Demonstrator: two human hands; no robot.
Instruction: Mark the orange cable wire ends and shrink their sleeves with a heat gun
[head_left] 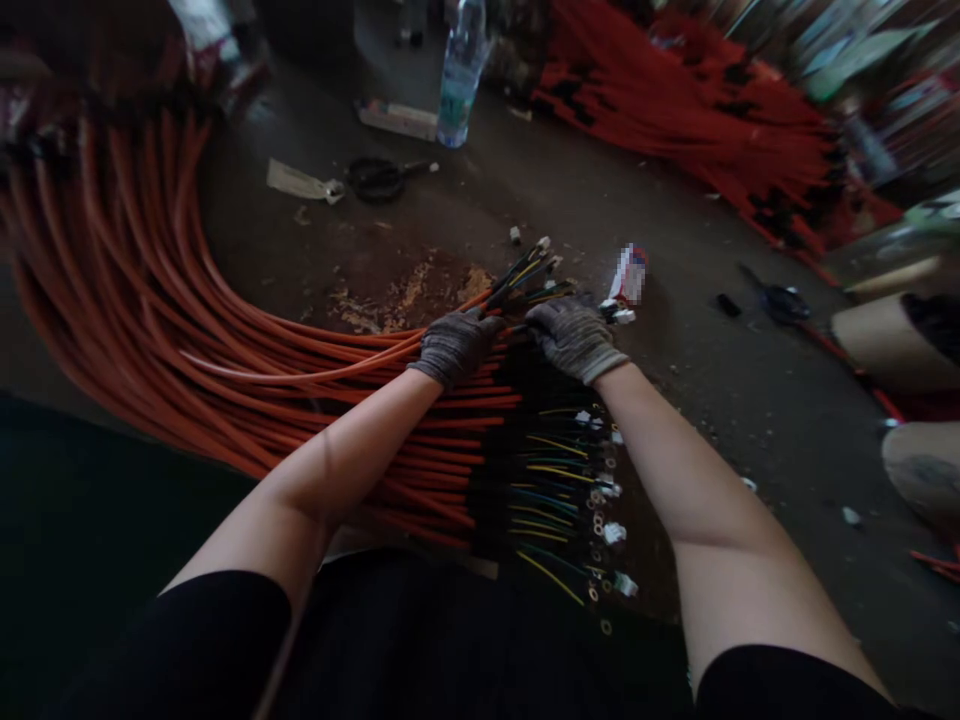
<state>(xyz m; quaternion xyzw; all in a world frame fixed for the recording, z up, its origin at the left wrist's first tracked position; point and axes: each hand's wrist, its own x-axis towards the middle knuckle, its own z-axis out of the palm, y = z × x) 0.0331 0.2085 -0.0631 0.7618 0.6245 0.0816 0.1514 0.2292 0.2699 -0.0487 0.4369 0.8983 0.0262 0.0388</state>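
Note:
Many orange cables [300,365] curve in from the left and lie side by side, their black-sleeved ends [499,470] pointing right. Thin yellow and green wires [551,510] come out of the sleeves, with white connectors [615,534] and ring terminals [598,523] at their tips. My left hand [456,345], in a grey glove, is closed around orange cable near the sleeved ends. Just right of it, my gloved right hand [574,335] has its fingers pinched at the black cable ends; exactly what lies between them is hidden. Loose wire ends [529,275] stick up beyond both hands.
Black-handled scissors [379,180], a pale tag [304,183] and a plastic bottle [459,80] are on the far side of the table. A red-and-white can-like item [630,275] lies past my right hand. Red cable bundles [697,130] and cardboard tubes [892,340] lie to the right.

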